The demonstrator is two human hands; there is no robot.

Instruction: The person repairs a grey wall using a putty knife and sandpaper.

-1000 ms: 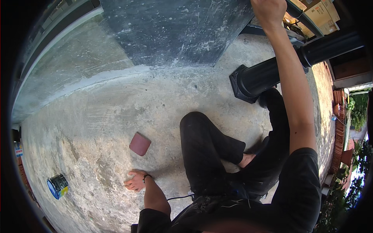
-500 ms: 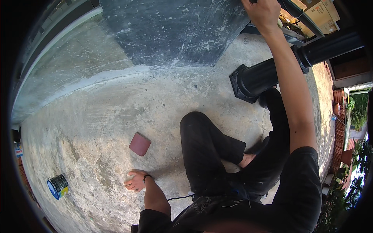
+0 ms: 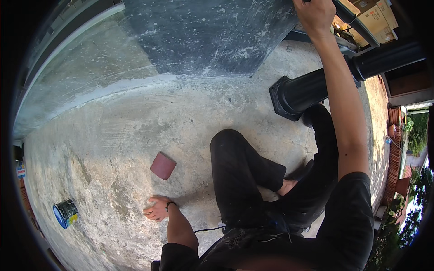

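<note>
My left hand [image 3: 157,208] rests on the rough concrete floor [image 3: 131,131] with its fingers spread, holding nothing. A little beyond it lies a reddish-brown square pad [image 3: 163,165], apart from the hand. My right arm stretches far forward, and my right hand [image 3: 317,17] is up by the right edge of the dark grey painted wall section [image 3: 212,36]. Its fingers are curled and partly cut off by the picture's upper rim. A small dark bit shows at the fingers; what it is cannot be made out.
A thick black column [image 3: 300,93] with a flared base stands ahead to the right, close to my foot. A small paint can [image 3: 66,213] is on the floor at far left. Cardboard boxes [image 3: 375,20] sit behind the wall's edge. My bent legs [image 3: 235,176] are in front of me.
The whole view has shifted slightly. My right hand appears a little further right, still beside the wall's edge. My left hand and the pad stay in place.
</note>
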